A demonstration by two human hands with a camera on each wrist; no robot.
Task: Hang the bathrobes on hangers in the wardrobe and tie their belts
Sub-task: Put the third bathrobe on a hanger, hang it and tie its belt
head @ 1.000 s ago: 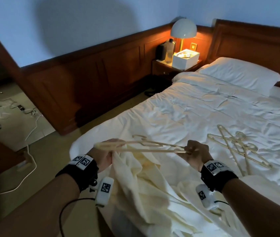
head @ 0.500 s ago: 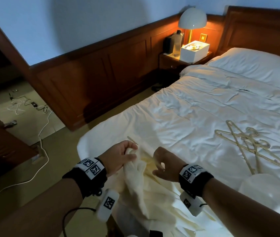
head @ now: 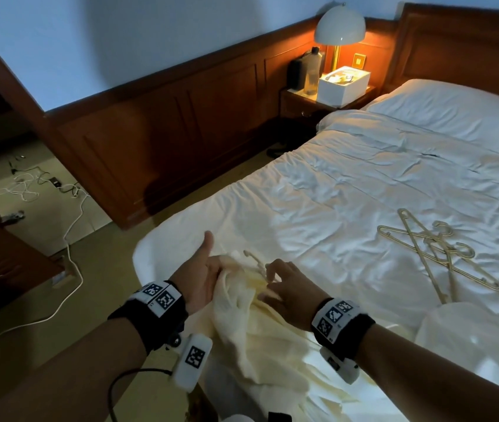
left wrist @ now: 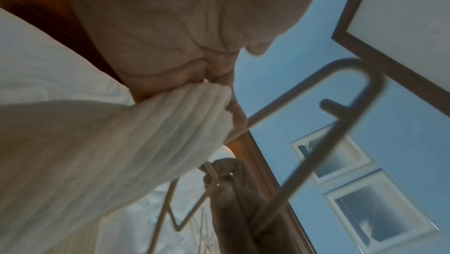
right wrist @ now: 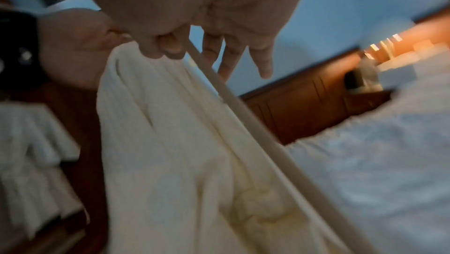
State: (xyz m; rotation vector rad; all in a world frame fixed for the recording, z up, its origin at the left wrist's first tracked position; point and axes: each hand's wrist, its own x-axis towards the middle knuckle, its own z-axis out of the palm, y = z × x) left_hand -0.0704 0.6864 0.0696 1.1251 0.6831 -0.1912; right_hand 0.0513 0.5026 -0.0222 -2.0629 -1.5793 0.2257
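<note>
A cream bathrobe (head: 257, 345) lies bunched at the near corner of the bed (head: 348, 193). My left hand (head: 211, 269) holds a gathered fold of it, thumb raised and fingers hidden behind the cloth; the left wrist view shows the bathrobe (left wrist: 182, 108) bunched in the hand. A pale hanger (head: 253, 258) pokes out of the robe. My right hand (head: 269, 278) pinches it. In the right wrist view the hanger's rod (right wrist: 243, 108) runs beside the bathrobe (right wrist: 170, 142), held between thumb and forefinger, the other fingers spread.
Several spare hangers (head: 434, 254) lie tangled further right on the bed. A white bundle (head: 470, 336) sits at the near right. A nightstand (head: 303, 102) with a lit lamp (head: 339, 25) stands by the headboard. Cables (head: 68, 239) trail over the floor at left.
The hanger, held level between both hands a second ago, is now mostly inside the robe. My hands have come close together and the left thumb has lifted.
</note>
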